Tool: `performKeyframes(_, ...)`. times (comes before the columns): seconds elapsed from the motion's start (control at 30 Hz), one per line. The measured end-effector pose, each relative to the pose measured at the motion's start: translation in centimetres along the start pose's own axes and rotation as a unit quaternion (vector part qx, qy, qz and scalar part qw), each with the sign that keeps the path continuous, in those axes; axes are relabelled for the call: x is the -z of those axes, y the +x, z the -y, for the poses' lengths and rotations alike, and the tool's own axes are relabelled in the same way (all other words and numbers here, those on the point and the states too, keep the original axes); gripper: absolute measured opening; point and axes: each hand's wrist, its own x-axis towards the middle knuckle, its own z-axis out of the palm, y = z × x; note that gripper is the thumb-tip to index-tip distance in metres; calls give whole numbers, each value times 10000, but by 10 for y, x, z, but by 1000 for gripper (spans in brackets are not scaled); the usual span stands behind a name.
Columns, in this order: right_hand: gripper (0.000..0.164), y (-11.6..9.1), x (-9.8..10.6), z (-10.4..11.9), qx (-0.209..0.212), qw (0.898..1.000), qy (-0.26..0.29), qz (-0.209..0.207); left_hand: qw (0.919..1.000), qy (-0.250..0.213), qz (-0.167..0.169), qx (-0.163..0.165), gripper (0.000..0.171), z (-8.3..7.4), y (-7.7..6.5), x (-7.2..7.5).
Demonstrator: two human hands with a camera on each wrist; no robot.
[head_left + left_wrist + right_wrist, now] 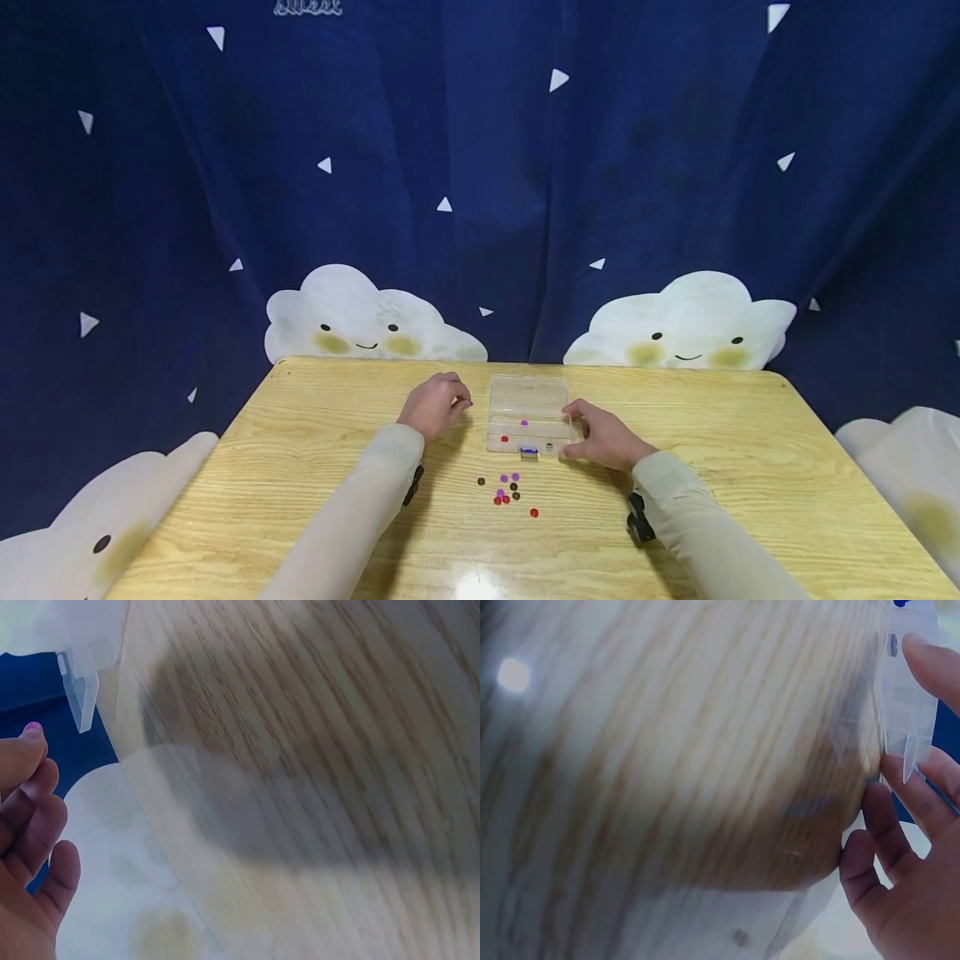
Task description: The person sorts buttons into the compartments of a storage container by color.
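Note:
A clear plastic box (496, 447) stands on the table with its lid (528, 393) swung back and a blue latch (528, 452) in front. My right hand (606, 437) holds the right end of the box, thumb near the front and fingers behind. Inside lie a purple bead (524, 423), a red bead (505, 439) and a dark bead (550, 447). Left of the box, my left hand (435, 406) pinches a small purple bead (32, 727) between thumb and fingertip, apart from the box.
In front of the box, several loose beads lie scattered on the wooden table (585, 550), among them purple beads (515, 477), dark beads (482, 482) and red beads (534, 513). A dark blue curtain (495, 167) with white clouds hangs behind the table's far edge.

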Motion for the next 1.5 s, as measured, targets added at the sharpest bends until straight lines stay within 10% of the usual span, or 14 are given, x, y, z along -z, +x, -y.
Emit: performKeyframes(1.5, 63, 1, 0, -1, 1, 10000, -41, 57, 9988, 81, 140, -454, 8, -35, 20, -16)
